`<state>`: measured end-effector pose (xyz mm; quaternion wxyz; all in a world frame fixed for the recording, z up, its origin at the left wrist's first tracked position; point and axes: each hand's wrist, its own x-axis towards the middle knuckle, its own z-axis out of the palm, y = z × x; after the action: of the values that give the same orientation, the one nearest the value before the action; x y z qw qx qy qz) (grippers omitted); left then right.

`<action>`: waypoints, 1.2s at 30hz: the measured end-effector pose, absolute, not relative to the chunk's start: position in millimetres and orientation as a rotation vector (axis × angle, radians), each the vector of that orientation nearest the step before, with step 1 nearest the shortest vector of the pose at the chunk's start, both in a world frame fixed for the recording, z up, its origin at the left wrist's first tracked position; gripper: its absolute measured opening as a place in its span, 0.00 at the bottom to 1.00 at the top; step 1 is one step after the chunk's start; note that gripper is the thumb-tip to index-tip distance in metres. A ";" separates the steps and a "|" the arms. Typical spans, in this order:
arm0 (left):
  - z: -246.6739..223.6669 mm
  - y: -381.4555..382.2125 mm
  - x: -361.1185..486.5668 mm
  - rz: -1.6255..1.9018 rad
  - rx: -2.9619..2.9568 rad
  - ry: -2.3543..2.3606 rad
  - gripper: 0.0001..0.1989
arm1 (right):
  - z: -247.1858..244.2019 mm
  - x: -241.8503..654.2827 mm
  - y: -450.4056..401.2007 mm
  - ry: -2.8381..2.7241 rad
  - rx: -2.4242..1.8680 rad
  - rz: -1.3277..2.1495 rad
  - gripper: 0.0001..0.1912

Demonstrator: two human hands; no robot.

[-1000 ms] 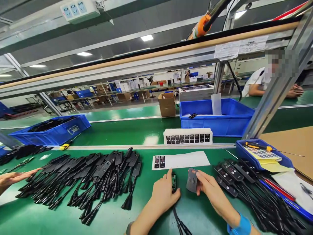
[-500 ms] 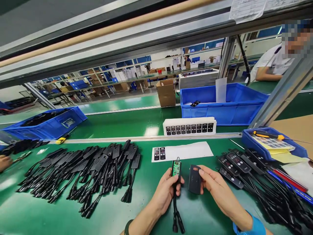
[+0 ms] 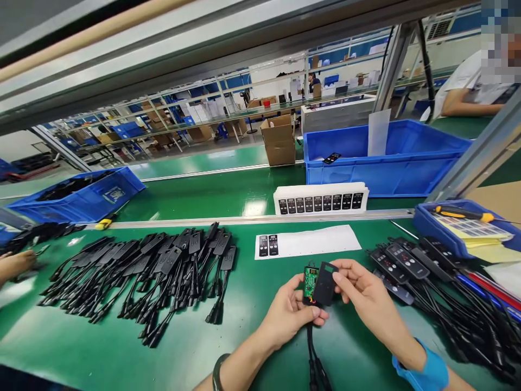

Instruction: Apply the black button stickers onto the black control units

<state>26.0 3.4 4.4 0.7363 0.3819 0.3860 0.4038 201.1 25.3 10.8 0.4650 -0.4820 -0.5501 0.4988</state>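
My left hand (image 3: 291,309) is closed round a small black controller case with a bare green circuit board (image 3: 310,283) and a little display in it. Two black cables (image 3: 311,353) hang from its lower end. The black cover (image 3: 325,285), with a window near its top, is pinched by my right hand (image 3: 358,288). It is tilted and overlaps the right side of the board. Behind the hands lies a white label sheet (image 3: 313,243) bearing two black labels at its left end.
Many black cabled controllers (image 3: 163,260) lie in a pile at left, with labelled ones (image 3: 402,260) at right. A strip of labels (image 3: 321,203) stands behind the sheet. Blue bins (image 3: 382,174) stand at the back. Another person's hand (image 3: 18,266) shows at far left.
My right hand has brought the cover left, from beside the circuit board to partly over it. My left thumb has slid down off the board to the case's lower end.
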 end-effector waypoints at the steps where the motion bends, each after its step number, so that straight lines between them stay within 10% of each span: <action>1: 5.2 3.4 26.5 0.875 0.844 0.848 0.28 | 10.4 200.4 25.3 -1.366 -1.175 1.242 0.19; 30: -3.6 -0.2 27.4 0.777 1.078 0.882 0.19 | 2.0 195.3 25.4 -1.525 -1.126 1.464 0.19; 36: -2.2 11.3 22.2 0.928 0.831 0.853 0.25 | 0.4 191.5 19.5 -1.856 -1.197 0.707 0.19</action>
<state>22.2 11.3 -2.2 0.7283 0.3772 0.3870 0.4214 191.5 19.5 0.4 0.3998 -0.4731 -0.7337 0.2795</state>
